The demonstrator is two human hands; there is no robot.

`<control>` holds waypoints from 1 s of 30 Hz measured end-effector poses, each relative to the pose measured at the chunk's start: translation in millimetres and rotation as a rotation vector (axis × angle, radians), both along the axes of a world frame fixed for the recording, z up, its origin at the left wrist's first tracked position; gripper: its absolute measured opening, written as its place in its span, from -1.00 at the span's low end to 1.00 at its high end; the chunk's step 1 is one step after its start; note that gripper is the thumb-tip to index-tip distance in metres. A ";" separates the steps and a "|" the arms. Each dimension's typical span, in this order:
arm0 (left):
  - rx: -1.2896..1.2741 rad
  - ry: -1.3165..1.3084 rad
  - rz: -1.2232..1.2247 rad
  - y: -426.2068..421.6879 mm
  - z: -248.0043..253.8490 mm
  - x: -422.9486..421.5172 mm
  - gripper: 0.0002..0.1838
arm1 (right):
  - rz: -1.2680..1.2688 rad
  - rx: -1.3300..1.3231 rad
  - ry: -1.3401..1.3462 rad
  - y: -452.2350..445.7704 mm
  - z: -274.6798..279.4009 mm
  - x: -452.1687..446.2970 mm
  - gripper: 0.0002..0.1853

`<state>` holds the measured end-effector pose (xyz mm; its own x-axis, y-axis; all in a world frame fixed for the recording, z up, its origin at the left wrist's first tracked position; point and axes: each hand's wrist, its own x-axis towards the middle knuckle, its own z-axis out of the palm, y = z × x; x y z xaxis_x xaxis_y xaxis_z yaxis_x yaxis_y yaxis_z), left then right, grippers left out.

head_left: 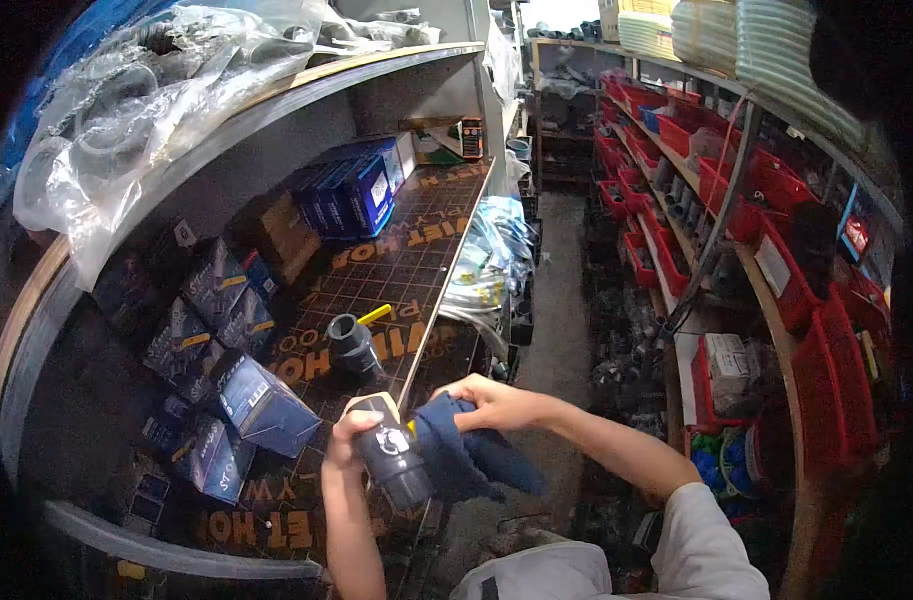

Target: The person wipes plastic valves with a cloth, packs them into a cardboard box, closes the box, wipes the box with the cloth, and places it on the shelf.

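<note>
My left hand (353, 425) is closed around a dark grey plastic pipe valve (394, 458) with white lettering on its body. A bit of yellow, perhaps its handle, shows at the valve's side. In my right hand (486, 402) is a dark blue cloth (454, 447), bunched against the valve with its end hanging down. Just beyond my hands, a second grey valve (353, 345) with a yellow handle stands on the dark plywood shelf (406, 260). The fingertips of my right hand are partly hidden by the cloth.
Several blue-and-white boxes (266, 403) sit on the shelf's left, with more blue boxes (346, 195) farther back. Plastic bags (166, 80) hang over the upper shelf. Across a narrow aisle (559, 300), racks hold red bins (831, 375).
</note>
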<state>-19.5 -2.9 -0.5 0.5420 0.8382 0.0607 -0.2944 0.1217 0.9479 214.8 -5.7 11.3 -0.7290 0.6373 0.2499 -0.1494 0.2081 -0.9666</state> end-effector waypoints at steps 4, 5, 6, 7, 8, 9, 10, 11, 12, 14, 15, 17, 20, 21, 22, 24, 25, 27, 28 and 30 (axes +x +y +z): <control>0.229 0.263 0.040 -7.4 17.9 -4.2 -0.56 | 0.129 -0.154 -0.114 -4.4 -3.7 -7.7 -0.75; 0.238 0.309 0.024 -6.7 13.5 -3.4 -0.56 | 0.137 -0.092 -0.237 -2.9 2.5 -9.0 -0.75; 0.260 0.358 0.010 -8.3 14.5 3.1 -0.56 | 0.138 -0.092 -0.238 -5.3 13.2 -11.2 -0.75; 0.283 0.404 -0.002 -9.7 15.4 9.5 -0.56 | 0.097 0.156 -0.405 -9.5 26.5 -14.0 -0.75; 0.251 0.414 -0.029 -8.6 10.8 9.8 -0.56 | 0.055 0.405 -0.566 -11.3 33.1 -16.3 -0.75; 0.249 0.411 -0.026 -5.7 8.4 8.7 -0.56 | 0.059 0.405 -0.569 -12.2 31.3 -18.0 -0.75; 0.250 0.322 -0.044 -2.7 6.4 7.2 -0.56 | 0.036 0.311 -0.398 -14.9 27.8 -19.7 -0.75; 0.252 0.235 -0.062 -1.2 5.4 6.0 -0.56 | 0.012 0.217 -0.226 -16.1 25.8 -20.9 -0.75; 0.218 0.141 0.031 -6.6 4.7 11.7 -0.54 | 0.002 0.149 -0.238 -19.9 32.5 -19.5 -0.72; 0.240 0.125 0.000 -2.4 1.0 4.0 -0.52 | -0.010 0.100 -0.058 -27.0 27.4 -22.0 -0.72; 0.262 0.115 -0.040 -0.5 2.1 -0.7 -0.51 | -0.030 0.049 0.127 -29.8 25.7 -23.2 -0.71; 0.292 0.162 -0.053 -2.5 8.0 -1.7 -0.49 | 0.008 -0.064 0.126 -36.6 30.9 -20.0 -0.72; 0.285 0.155 -0.005 -5.2 7.5 -2.2 -0.48 | -0.139 0.052 0.169 -33.7 20.8 -18.3 -0.76; 0.288 0.165 -0.026 -3.9 8.3 -4.6 -0.47 | -0.164 0.048 0.152 -33.7 23.9 -15.3 -0.77; 0.291 0.174 -0.046 -2.8 8.3 -7.5 -0.47 | -0.179 0.001 0.149 -32.5 24.0 -10.4 -0.78; 0.304 0.104 -0.074 12.6 -4.8 -26.1 -0.46 | -0.366 0.215 0.093 -18.2 15.5 10.9 -0.78; 0.316 0.035 -0.107 17.2 -8.4 -35.8 -0.46 | -0.534 0.476 0.039 -6.1 7.5 27.5 -0.77; 0.237 -0.466 -0.083 14.2 -7.2 -46.0 -0.57 | -0.605 -0.116 0.379 -5.4 5.9 56.4 -0.77; 0.235 -0.484 0.113 9.3 -7.1 -53.8 -0.58 | -0.658 -0.158 0.466 -6.6 6.4 60.8 -0.76; 0.332 -0.366 0.531 2.2 0.6 -57.9 -0.59 | -0.769 -0.258 0.488 -6.2 3.1 71.7 -0.74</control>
<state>-77.3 -0.7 0.0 -0.0372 0.8886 0.4572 -0.5394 -0.4030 0.7394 286.5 -11.9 14.4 0.0619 0.9777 0.2007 -0.4602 0.2064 -0.8635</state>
